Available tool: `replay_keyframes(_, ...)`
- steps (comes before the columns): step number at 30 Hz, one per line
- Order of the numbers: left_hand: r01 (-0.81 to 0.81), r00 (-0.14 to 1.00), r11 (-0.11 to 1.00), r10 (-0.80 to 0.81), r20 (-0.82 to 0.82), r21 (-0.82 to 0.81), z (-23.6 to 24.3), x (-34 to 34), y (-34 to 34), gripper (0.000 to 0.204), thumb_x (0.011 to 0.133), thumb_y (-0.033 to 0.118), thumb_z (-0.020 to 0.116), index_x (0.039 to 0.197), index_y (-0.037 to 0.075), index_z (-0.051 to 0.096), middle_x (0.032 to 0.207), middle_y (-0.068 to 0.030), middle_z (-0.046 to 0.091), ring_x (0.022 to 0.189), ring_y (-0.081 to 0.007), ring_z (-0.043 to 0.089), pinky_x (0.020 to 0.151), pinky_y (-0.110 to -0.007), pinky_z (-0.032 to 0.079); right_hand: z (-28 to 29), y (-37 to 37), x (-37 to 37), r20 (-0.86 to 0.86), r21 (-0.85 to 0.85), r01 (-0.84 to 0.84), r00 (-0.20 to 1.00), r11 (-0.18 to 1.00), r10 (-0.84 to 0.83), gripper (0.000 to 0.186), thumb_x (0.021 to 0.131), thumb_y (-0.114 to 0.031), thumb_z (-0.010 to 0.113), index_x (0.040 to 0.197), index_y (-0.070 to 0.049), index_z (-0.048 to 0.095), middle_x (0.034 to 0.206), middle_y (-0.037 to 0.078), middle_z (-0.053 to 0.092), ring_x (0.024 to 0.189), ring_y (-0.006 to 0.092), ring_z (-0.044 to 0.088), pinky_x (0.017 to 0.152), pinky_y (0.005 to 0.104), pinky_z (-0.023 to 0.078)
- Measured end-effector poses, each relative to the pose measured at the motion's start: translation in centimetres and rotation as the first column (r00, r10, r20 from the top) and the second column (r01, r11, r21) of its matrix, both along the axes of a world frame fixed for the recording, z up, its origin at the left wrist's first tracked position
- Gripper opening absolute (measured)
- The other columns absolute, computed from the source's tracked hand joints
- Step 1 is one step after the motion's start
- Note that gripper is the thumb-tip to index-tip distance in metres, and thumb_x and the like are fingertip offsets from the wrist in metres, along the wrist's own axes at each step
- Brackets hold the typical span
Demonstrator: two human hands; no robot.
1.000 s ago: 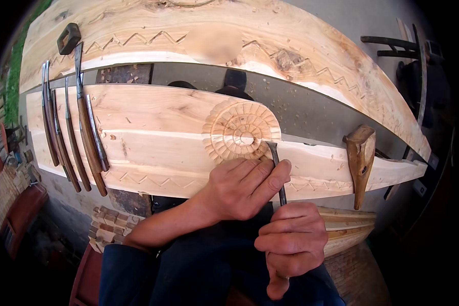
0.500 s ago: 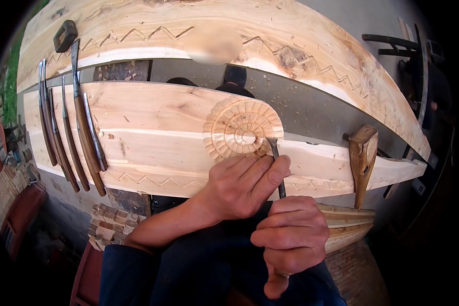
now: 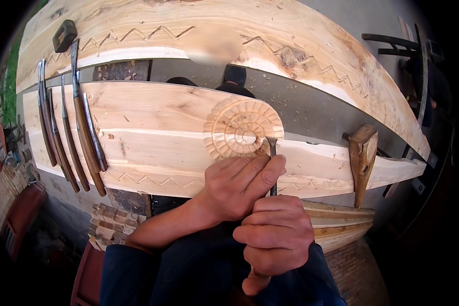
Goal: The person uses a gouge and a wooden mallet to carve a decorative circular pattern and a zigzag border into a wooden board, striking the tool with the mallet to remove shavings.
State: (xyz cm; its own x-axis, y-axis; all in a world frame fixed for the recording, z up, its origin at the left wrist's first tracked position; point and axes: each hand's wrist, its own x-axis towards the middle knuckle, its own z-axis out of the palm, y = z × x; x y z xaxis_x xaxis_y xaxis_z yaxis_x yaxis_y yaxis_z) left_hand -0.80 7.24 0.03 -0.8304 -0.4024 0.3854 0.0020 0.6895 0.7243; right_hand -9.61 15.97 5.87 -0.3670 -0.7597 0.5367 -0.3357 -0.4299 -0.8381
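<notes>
A carving chisel (image 3: 273, 149) meets the right rim of a round carved rosette (image 3: 244, 109) with its flared metal tip. The rosette, with rings of small cut segments, is on a pale wooden board (image 3: 158, 112). My left hand (image 3: 239, 183) is closed around the chisel's shaft and rests at the lower side of the carving. Nearer to me, my right hand (image 3: 276, 235) is wrapped round the chisel's handle, which its fingers mostly hide. A shallow zigzag line runs along the board's near edge.
Several wood-handled chisels (image 3: 81, 122) lie across the board's left part. A wooden mallet (image 3: 362, 158) lies toward its right end. Beyond is a second long board (image 3: 321, 46) with a zigzag groove and a dark metal block (image 3: 65, 36). Small wood blocks (image 3: 112, 224) are piled at the lower left.
My right hand and the chisel handle have swung slightly left, so the shaft stands more upright in the view. The left hand shifted a little left; the tip stays near the same spot.
</notes>
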Motion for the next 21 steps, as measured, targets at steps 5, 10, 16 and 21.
replay_keyframes(5, -0.006, 1.0, 1.0, 0.006, -0.01, 0.02, -0.1, -0.1, 0.0, 0.04, 0.093, 0.018, 0.078, 0.128, 0.001, 0.073, 0.094, -0.0095, 0.075, 0.072, -0.0184, 0.07, 0.059, -0.03, 0.052, -0.5, 0.1, 0.2, -0.019, -0.005, 0.008, 1.0, 1.0, -0.008, 0.068, 0.107, -0.063, 0.062, 0.075, -0.003, 0.057, 0.074, 0.015, 0.07, 0.05, 0.0239, 0.061, 0.048, 0.0332, 0.049)
replay_keyframes(10, 0.025, 1.0, 0.993, -0.026, 0.004, 0.119, 0.0, 0.3, -0.3, 0.039, 0.092, 0.016, 0.078, 0.129, 0.005, 0.074, 0.095, -0.009, 0.075, 0.072, -0.0187, 0.07, 0.058, -0.032, 0.052, -0.6, -0.4, 0.6, -0.064, -0.026, 0.058, 0.996, 0.998, -0.06, 0.066, 0.106, -0.062, 0.064, 0.076, -0.004, 0.057, 0.077, 0.015, 0.071, 0.052, 0.024, 0.063, 0.052, 0.0343, 0.052)
replay_keyframes(16, 0.043, 0.981, 0.999, -0.043, -0.189, -0.009, 0.3, -0.4, 0.2, 0.043, 0.092, 0.014, 0.083, 0.131, 0.002, 0.074, 0.098, -0.0124, 0.08, 0.082, -0.0244, 0.079, 0.069, -0.033, 0.063, 0.7, 1.7, 1.5, -0.253, 0.021, -0.002, 0.967, 1.0, 0.007, 0.057, 0.102, -0.055, 0.073, 0.077, -0.006, 0.058, 0.078, 0.012, 0.072, 0.055, 0.0208, 0.064, 0.051, 0.0296, 0.048)
replay_keyframes(21, 0.095, 0.986, 0.993, -0.104, -0.134, -0.075, 0.3, 0.1, 0.8, 0.039, 0.092, 0.014, 0.084, 0.128, 0.002, 0.075, 0.098, -0.0128, 0.079, 0.084, -0.0239, 0.079, 0.069, -0.032, 0.063, 0.6, 2.7, 1.7, -0.283, -0.002, 0.056, 0.957, 0.998, -0.055, 0.046, 0.098, -0.035, 0.081, 0.07, -0.007, 0.057, 0.077, 0.012, 0.069, 0.056, 0.0174, 0.06, 0.052, 0.0268, 0.043)
